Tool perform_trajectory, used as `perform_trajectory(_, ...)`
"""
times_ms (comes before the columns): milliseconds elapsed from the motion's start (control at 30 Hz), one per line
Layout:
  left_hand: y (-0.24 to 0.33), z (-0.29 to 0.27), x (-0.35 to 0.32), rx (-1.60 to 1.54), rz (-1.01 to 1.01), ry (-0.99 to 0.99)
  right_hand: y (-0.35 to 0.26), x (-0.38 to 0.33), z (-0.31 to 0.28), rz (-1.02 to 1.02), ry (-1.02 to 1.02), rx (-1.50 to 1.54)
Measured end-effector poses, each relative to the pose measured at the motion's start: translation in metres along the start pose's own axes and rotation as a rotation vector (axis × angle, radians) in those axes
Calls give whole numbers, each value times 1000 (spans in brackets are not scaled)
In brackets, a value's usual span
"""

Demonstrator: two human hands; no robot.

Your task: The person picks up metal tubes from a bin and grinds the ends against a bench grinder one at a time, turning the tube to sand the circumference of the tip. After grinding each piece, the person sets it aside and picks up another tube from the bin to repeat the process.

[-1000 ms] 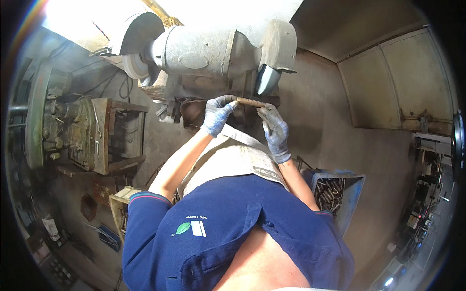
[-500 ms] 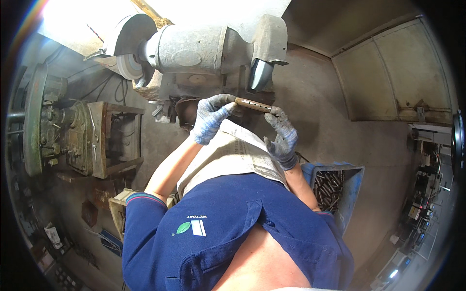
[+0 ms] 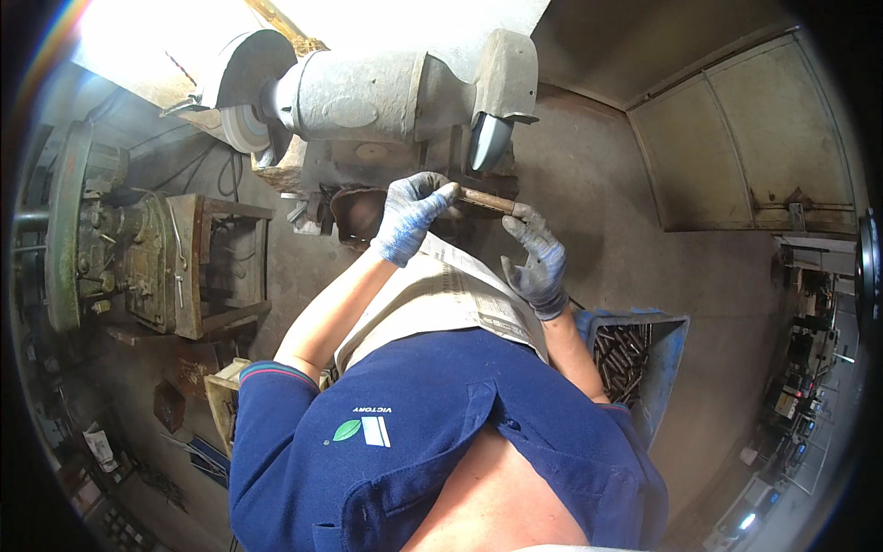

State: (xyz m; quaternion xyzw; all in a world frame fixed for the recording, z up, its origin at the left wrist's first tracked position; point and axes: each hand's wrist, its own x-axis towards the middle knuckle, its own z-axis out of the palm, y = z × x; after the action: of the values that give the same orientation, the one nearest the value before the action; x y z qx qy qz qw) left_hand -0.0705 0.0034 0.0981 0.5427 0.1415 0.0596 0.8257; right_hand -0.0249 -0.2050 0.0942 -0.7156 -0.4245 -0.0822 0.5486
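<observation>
The left hand (image 3: 409, 221) grips one end of the rod (image 3: 487, 200) before the grinder (image 3: 359, 90), the right hand (image 3: 537, 260) touching the other — pinching or not, I cannot tell — in what seems an inspection step, the next move probably calling for a steady turn.

Blue bin (image 3: 666, 368), small metal parts (image 3: 621, 357) heaped inside

The brown rod (image 3: 488, 201), nearly level a second ago, now slants down to the right, and has rolled (its row of dark holes, plain half a second ago, is now barely visible). The left hand (image 3: 412, 219) covers more of its end; the right hand (image 3: 537, 264) sits lower, thumb spread.
</observation>
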Motion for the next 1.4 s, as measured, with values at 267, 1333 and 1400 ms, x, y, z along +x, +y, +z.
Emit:
perform_trajectory(267,-25,-9,10,191,148,-4,13,-11,17,416,148,520)
perform_trajectory(1333,-86,-6,66,-215,-167,304,113,-18,48,543,143,292)
perform_trajectory(1400,-86,-16,68,-192,-140,316,114,-17,58,575,136,332)
